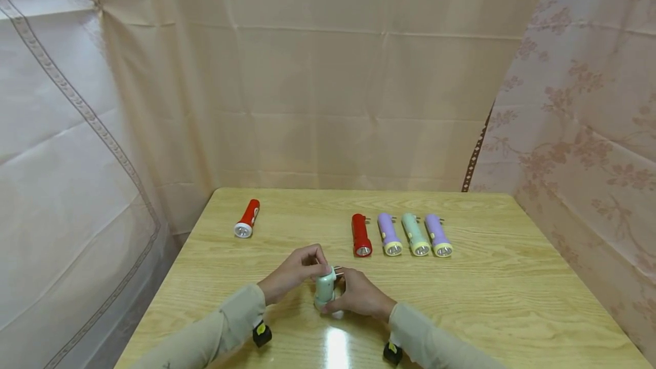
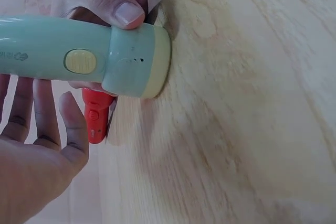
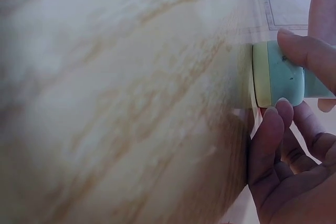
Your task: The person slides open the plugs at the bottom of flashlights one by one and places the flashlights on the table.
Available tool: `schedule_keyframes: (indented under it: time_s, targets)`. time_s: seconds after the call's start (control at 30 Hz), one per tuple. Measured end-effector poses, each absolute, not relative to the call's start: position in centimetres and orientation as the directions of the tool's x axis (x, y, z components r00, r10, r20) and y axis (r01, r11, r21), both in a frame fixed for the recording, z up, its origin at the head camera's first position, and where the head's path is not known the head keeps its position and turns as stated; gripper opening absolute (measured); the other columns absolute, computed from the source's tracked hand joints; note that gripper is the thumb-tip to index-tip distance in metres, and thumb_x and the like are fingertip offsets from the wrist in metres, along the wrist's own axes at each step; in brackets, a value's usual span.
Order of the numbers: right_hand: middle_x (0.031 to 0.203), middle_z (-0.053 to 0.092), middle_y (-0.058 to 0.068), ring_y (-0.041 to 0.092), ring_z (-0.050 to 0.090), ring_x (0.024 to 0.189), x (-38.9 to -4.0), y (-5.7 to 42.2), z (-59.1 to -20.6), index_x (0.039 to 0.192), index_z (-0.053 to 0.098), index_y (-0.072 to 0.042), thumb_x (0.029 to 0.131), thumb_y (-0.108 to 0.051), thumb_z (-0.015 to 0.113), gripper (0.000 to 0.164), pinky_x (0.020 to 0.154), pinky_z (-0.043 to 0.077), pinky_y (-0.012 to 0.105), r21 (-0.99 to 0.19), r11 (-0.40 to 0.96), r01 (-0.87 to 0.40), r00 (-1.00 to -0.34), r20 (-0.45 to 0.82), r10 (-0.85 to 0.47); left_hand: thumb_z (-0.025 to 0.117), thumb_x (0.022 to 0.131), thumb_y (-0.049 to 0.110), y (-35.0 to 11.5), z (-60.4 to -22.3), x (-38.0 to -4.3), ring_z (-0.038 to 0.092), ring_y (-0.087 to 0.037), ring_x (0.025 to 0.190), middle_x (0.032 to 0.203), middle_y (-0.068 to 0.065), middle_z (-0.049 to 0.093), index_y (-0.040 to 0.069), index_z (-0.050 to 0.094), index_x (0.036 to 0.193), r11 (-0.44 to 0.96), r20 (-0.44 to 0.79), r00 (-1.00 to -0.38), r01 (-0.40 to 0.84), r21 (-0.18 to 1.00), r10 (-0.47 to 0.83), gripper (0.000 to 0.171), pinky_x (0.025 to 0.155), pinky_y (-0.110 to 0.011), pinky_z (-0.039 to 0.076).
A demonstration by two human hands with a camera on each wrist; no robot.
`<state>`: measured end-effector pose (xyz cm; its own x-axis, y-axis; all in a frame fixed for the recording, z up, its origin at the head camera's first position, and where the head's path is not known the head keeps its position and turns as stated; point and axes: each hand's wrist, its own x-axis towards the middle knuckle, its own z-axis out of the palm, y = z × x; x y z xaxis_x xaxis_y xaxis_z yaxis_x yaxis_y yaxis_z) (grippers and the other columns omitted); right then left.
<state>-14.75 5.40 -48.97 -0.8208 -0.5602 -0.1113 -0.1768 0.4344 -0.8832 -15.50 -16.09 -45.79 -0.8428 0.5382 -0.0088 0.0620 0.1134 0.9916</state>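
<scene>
A mint green flashlight [image 1: 325, 288] stands upright on the table with its pale yellow lens end down. Two metal plug prongs [image 1: 339, 271] stick out near its upper end, toward the right. My left hand [image 1: 296, 271] pinches the top of the flashlight between thumb and fingers. Low down, my right hand [image 1: 361, 294] grips the head, its thumb across the near side and its fingers behind. In the left wrist view, the yellow oval switch [image 2: 80, 61] shows on the flashlight's body. The right wrist view has the yellow rim [image 3: 262, 75] right at the tabletop.
Farther back on the right lie a red flashlight [image 1: 361, 235], a purple one [image 1: 389, 234], a mint green one [image 1: 415, 234] and another purple one [image 1: 438, 235] in a row. A red flashlight with a white head [image 1: 248, 218] lies at the back left. Curtains [image 1: 328, 101] surround the table.
</scene>
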Motion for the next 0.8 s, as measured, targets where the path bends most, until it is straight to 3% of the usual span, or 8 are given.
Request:
schedule_keyframes:
  time_s: [0.3,0.53,0.8]
  targets:
    - [0.103,0.067,-0.008,0.018,0.059,0.099,-14.9,5.3,-48.9,0.113,0.069,-0.020,0.074,-0.024,0.095,0.047,0.092,0.047,0.043,-0.883,0.438,-0.169,-0.823,-0.118,-0.555,0.073,0.098,0.029,-17.3,-45.9,-15.3,0.060,-0.024,0.103,0.109,-0.004,0.067,0.016,0.068,0.109,0.196,0.050,-0.839,0.184,0.963,0.543,0.018,0.090,-0.037,0.050]
    - [0.102,0.067,-0.009,0.017,0.059,0.098,-14.7,5.3,-49.0,0.113,0.070,-0.023,0.075,-0.026,0.094,0.045,0.091,0.047,0.040,-0.882,0.436,-0.179,-0.827,-0.105,-0.553,0.084,0.089,0.027,-17.9,-45.9,-15.1,0.062,-0.024,0.102,0.111,0.000,0.069,0.023,0.069,0.113,0.219,0.100,-0.815,0.269,0.938,0.570,0.029,0.088,-0.039,0.051]
    - [0.096,0.065,-0.004,0.018,0.057,0.089,-14.7,5.3,-48.9,0.102,0.067,-0.017,0.078,-0.030,0.092,0.037,0.076,0.045,0.030,-0.875,0.454,-0.167,-0.834,-0.120,-0.539,0.083,0.090,0.032,-17.9,-45.9,-15.1,0.064,-0.023,0.096,0.110,0.003,0.072,0.025,0.073,0.114,0.267,0.107,-0.883,0.251,0.930,0.458,0.026,0.084,-0.036,0.052]
